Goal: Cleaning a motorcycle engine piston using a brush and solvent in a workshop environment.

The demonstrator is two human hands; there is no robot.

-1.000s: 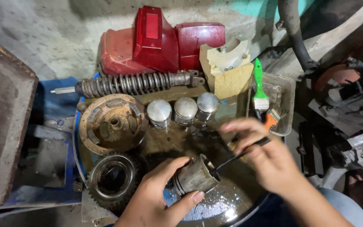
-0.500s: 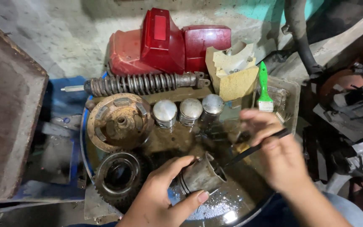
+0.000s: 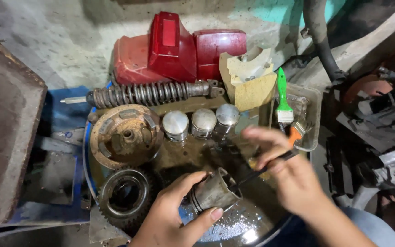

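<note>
My left hand (image 3: 177, 214) grips a dirty metal piston (image 3: 213, 192), tilted with its open end toward the right, over a round basin (image 3: 88, 151) of dark oily liquid. My right hand (image 3: 289, 176), slightly blurred, holds a thin dark-handled brush (image 3: 264, 168) whose tip reaches into the piston's open end. Three clean silver pistons (image 3: 201, 122) stand in a row at the basin's far side.
A rusty clutch plate (image 3: 125, 136) and a toothed gear (image 3: 125, 194) lie at the basin's left. Behind are a coil shock absorber (image 3: 152, 93), red body panels (image 3: 174, 48), and a plastic tray (image 3: 308, 114) holding a green-handled brush (image 3: 283, 98). A rusty slab (image 3: 5, 132) is left; engine parts (image 3: 380, 123) right.
My right hand has shifted slightly with the brush at the piston's open end. The left hand keeps the piston in about the same spot; the view has drifted a little.
</note>
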